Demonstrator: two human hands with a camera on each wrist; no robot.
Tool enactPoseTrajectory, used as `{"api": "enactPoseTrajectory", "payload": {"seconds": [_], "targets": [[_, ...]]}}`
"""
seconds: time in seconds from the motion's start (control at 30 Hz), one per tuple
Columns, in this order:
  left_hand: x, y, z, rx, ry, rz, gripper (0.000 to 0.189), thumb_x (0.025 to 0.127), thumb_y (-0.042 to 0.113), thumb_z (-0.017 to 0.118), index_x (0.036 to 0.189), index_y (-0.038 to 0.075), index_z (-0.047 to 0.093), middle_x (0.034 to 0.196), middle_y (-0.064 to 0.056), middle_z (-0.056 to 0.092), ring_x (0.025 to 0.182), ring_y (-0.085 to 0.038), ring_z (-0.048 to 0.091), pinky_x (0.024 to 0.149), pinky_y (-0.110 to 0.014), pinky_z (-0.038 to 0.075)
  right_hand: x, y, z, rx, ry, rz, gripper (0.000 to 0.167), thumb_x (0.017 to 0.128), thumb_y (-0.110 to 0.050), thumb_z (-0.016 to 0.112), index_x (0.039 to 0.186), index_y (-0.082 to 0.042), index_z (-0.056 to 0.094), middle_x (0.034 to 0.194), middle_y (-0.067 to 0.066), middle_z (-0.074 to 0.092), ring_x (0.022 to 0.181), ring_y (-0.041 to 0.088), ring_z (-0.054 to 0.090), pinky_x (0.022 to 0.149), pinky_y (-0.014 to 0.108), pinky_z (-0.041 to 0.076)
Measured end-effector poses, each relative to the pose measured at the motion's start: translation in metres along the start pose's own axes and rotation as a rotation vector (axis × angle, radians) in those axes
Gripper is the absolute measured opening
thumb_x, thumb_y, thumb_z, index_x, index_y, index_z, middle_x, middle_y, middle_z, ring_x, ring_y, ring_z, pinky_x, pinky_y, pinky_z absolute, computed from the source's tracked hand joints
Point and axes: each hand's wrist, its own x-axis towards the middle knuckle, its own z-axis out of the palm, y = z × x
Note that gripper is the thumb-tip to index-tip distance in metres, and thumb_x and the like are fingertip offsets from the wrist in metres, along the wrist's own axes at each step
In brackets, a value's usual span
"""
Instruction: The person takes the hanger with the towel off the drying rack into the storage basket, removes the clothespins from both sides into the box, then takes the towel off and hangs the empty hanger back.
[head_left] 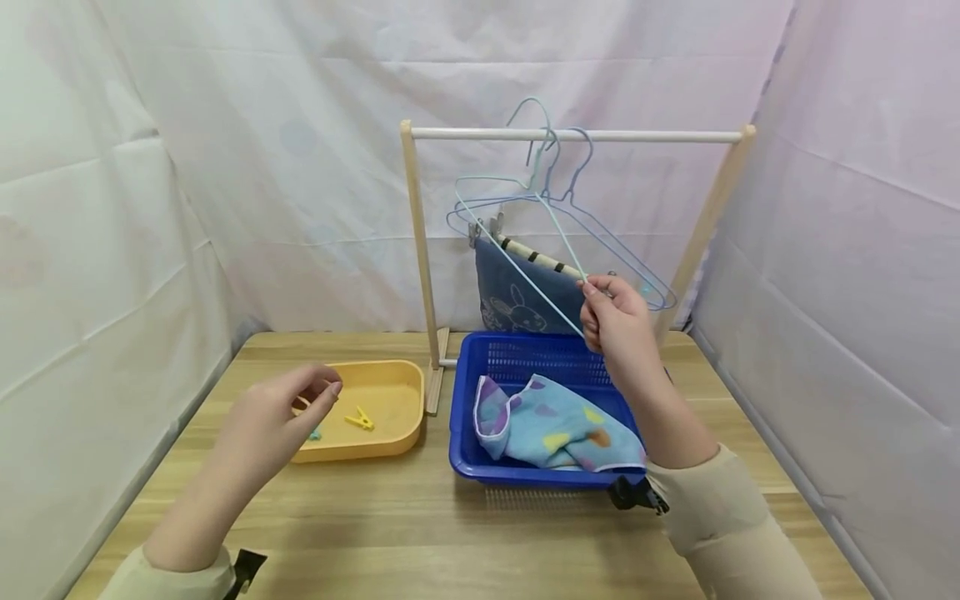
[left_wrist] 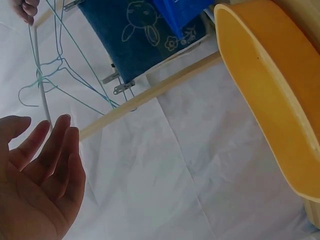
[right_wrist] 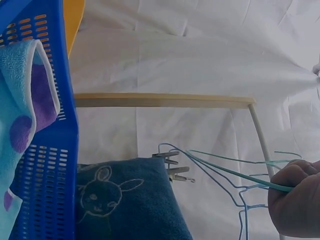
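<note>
In the head view my right hand [head_left: 618, 321] pinches one corner of a mint-green clothes hanger [head_left: 487, 177], which is tilted, its hook up by the white rod [head_left: 660, 136]. Behind it two blue hangers [head_left: 581, 158] hang from that rod. A dark blue towel [head_left: 495, 283] with a rabbit design is held by metal clips [head_left: 497, 223] below them. My left hand [head_left: 277, 412] hovers over the left part of a yellow tray [head_left: 408, 408], fingers loosely bent; the left wrist view shows nothing in its grasp. The tray bears a yellow clothespin [head_left: 360, 419] and a small teal piece [head_left: 315, 434].
A blue basket [head_left: 465, 467] stands under the rack, in front of the dark towel. In it lies a light blue towel [head_left: 555, 425] with coloured spots. Wooden posts [head_left: 420, 242] carry the rod. White cloth [head_left: 300, 208] encloses the table [head_left: 375, 533] at the back and sides.
</note>
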Motion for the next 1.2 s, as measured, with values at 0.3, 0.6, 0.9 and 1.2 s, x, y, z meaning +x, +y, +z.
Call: {"api": "enactPoseTrajectory", "payload": {"seconds": [0.3, 0.6, 0.9, 1.2], "targets": [[0.008, 0.001, 0.014, -0.033, 0.047, -0.009, 0.004, 0.094, 0.012, 0.064, 0.096, 0.014, 0.068, 0.078, 0.012, 0.065, 0.071, -0.008, 0.062, 0.065, -0.034, 0.055, 0.008, 0.006, 0.006, 0.006, -0.009, 0.028, 0.024, 0.106, -0.016, 0.039, 0.12, 0.002, 0.046, 0.062, -0.001, 0.036, 0.043, 0.008, 0.027, 0.039, 0.021, 0.023], [0.017, 0.004, 0.021, -0.087, 0.093, -0.019, 0.007, 0.095, 0.013, 0.064, 0.098, 0.011, 0.069, 0.078, 0.009, 0.066, 0.073, -0.011, 0.063, 0.066, -0.035, 0.054, 0.013, 0.015, 0.019, 0.012, -0.023, 0.064, 0.031, 0.107, -0.016, 0.038, 0.128, 0.006, 0.046, 0.064, 0.0, 0.036, 0.044, 0.009, 0.028, 0.04, 0.02, 0.023], [0.033, 0.006, 0.026, -0.138, 0.117, -0.033, 0.011, 0.098, 0.016, 0.06, 0.101, 0.01, 0.069, 0.081, 0.005, 0.068, 0.075, -0.014, 0.063, 0.068, -0.027, 0.052, 0.012, 0.026, 0.023, -0.006, -0.005, 0.055, 0.029, 0.106, -0.015, 0.041, 0.127, 0.002, 0.049, 0.072, 0.005, 0.039, 0.051, 0.011, 0.036, 0.047, 0.02, 0.034], [0.043, 0.009, 0.031, -0.194, 0.109, -0.058, 0.013, 0.098, 0.017, 0.06, 0.102, 0.009, 0.069, 0.082, 0.002, 0.068, 0.077, -0.014, 0.063, 0.07, -0.027, 0.052, 0.011, 0.028, 0.019, -0.206, 0.011, -0.023, 0.028, 0.102, -0.016, 0.052, 0.122, 0.002, 0.059, 0.084, 0.012, 0.054, 0.067, 0.018, 0.05, 0.059, 0.024, 0.048]]}}
